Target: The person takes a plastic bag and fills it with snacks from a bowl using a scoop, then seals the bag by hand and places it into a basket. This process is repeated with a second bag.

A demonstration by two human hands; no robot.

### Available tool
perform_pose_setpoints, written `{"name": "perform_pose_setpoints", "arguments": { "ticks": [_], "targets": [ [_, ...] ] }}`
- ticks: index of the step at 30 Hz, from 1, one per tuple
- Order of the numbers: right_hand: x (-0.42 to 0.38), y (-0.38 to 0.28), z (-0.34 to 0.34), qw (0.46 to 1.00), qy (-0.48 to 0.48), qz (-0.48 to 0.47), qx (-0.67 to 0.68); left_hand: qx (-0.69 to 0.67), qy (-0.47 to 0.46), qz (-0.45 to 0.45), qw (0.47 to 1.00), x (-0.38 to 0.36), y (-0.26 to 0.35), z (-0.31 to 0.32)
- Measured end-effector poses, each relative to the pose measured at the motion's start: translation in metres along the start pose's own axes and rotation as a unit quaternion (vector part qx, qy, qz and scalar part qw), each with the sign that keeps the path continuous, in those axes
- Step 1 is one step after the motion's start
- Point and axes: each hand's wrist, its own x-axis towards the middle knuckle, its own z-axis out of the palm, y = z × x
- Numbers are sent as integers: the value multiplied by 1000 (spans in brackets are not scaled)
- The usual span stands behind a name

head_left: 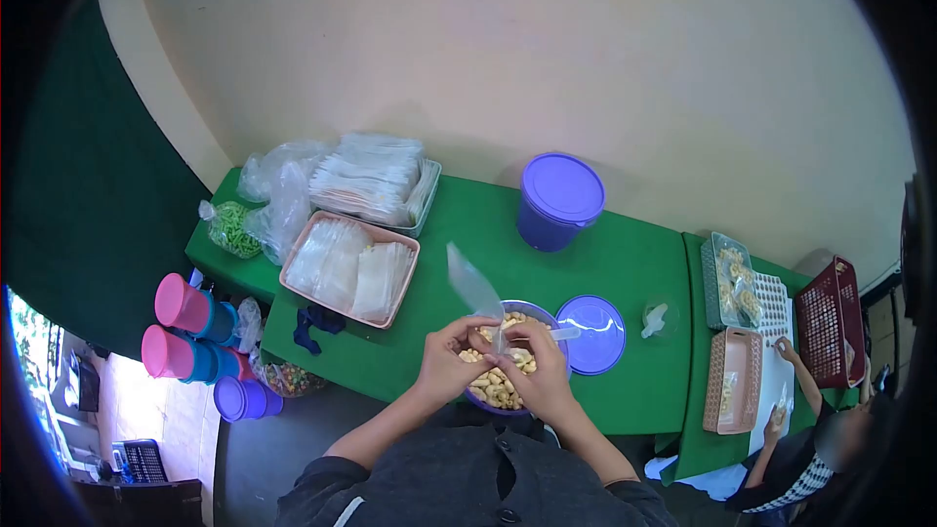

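A clear plastic bag is pinched between the fingers of my left hand and my right hand. Its upper end sticks out to the upper left. Both hands meet over a purple tub full of pale, curved snack pieces. Beside my right hand, a whitish translucent handle juts over the tub's rim; what it belongs to is hidden. A round purple lid lies flat on the green table just right of the tub.
Left on the green table stand a pink basket of plastic bags and a tray of stacked packets. A closed purple bucket stands behind. At right, another person works beside baskets.
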Motion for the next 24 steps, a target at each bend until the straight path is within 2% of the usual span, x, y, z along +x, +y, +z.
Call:
{"name": "perform_pose_setpoints", "arguments": {
  "ticks": [2,6,8,9,11,12,14,15,16,17,18,19,20,21,23,24],
  "targets": [
    [-4,6,-2,998,-43,-35,3,19,-16,-11,1000,-1,1,-3],
    [-9,22,-4,998,-48,-35,19,-8,-48,-39,998,-4,1,-12],
    [-8,20,-4,997,-34,31,63,0,-68,-44,997,-5,1,-13],
    [-8,20,-4,997,-33,31,64,7,-74,-64,995,-5,4,-12],
    [-9,19,-2,988,-59,105,100,14,-82,-86,993,-6,3,-14],
    [-8,20,-3,988,-57,107,101,57,-78,-52,994,-6,0,-15],
    [-5,23,-3,995,29,90,17,99,-76,-15,992,-6,-2,-16],
    [-5,23,-2,995,30,91,16,227,-48,87,969,-6,0,-16],
    [-4,21,1,996,46,72,-4,348,-18,187,918,-7,2,-15],
    [-4,21,3,996,62,52,-23,348,-17,188,918,-7,4,-12],
    [-5,21,2,997,62,50,-24,382,-20,269,884,-6,8,-8],
    [-7,22,-1,997,21,74,4,411,-24,348,842,-5,11,-5],
    [-9,23,-3,994,-20,100,33,373,-97,307,870,-4,14,-7],
    [-10,19,-5,994,-19,102,33,372,-98,306,871,-2,13,-6],
    [-9,9,-12,981,-86,145,91,331,-165,245,896,2,6,-2],
    [-9,10,-11,982,-86,145,90,392,-153,255,870,1,-6,-4]
  ]
}}
